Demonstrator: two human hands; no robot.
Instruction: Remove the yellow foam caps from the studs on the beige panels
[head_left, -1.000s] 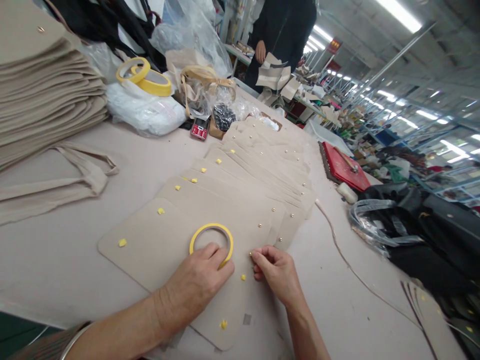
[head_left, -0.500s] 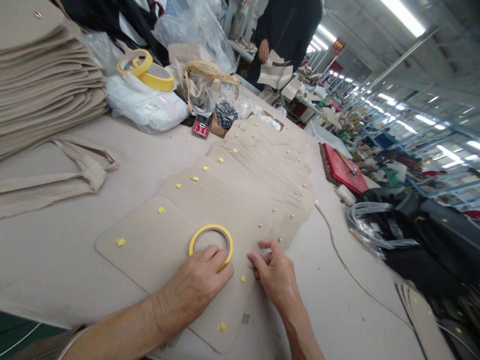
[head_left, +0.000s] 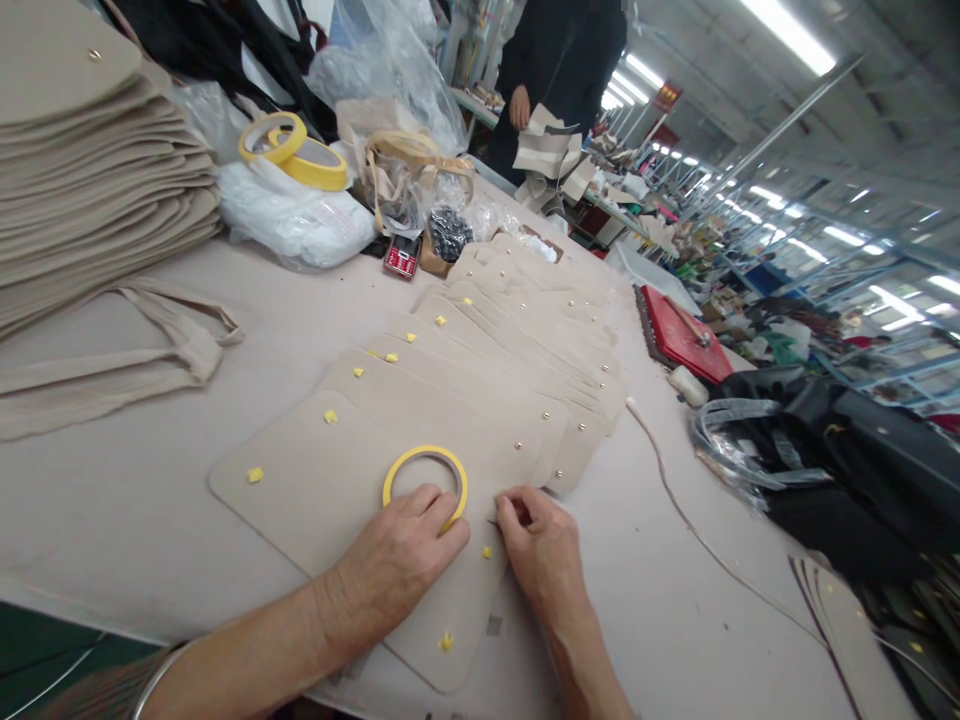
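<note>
Yellow tape makes up three rolls: one tape roll (head_left: 425, 452) over the nearest panel (head_left: 300, 480), and two spare rolls (head_left: 319, 170) overlapping on a single white plastic bag (head_left: 300, 225). The left hand (head_left: 412, 545) curls its fingers closed around the near rim of the first. One right hand (head_left: 544, 540) is at the panel's right edge, thumb and fingertips bent close together; whether they meet or pinch anything, I cannot tell. Four small yellow squares (head_left: 255, 475) dot that panel, a smooth beige sheet with rounded corners. Beyond it, similar panels (head_left: 480, 350) overlap like a fan, too many to count surely; the four nearest metal studs (head_left: 517, 446) there are round and shiny. One thick stack (head_left: 97, 190) of beige pieces rises at left, wavy-edged, above limp, folded strapping (head_left: 172, 350). A single thin cord (head_left: 667, 470) curves across the table (head_left: 630, 610) at right.
</note>
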